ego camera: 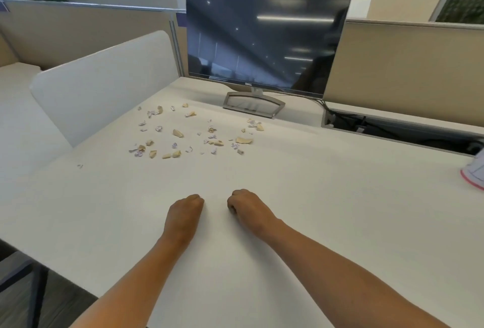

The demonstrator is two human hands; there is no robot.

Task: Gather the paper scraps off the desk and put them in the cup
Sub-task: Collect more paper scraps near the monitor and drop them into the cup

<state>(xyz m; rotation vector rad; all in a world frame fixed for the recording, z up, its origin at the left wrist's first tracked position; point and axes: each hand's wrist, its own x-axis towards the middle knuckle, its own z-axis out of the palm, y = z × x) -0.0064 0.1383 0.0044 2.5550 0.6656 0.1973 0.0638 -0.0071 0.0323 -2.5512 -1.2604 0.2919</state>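
Several small tan and white paper scraps lie scattered on the white desk, in front of the monitor. A white cup with a red rim lies at the right edge of view, only partly visible. My left hand and my right hand rest on the desk side by side, well short of the scraps. Both have their fingers curled under and hold nothing.
A dark monitor on a grey stand stands at the back of the desk. A white divider panel runs along the left. A cable tray with black cables opens at the right rear.
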